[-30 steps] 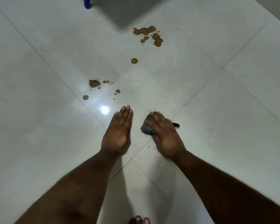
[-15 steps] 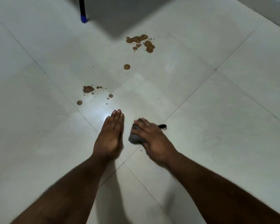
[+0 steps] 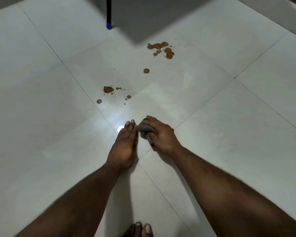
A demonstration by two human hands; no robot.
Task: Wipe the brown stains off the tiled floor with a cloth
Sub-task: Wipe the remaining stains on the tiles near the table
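Grey cloth bunched on the pale tiled floor.

The crumpled grey cloth sits under the right hand, whose grip clenches round it; the left hand lies flat beside it, fingers straight (touching the cloth's edge). Brown stains lie further off, untouched.

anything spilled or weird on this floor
Yes: brown stains mark the pale tiled floor ahead of both hands, a large cluster farthest away, one round spot, and a nearer splatter. The cloth in the right hand touches none.
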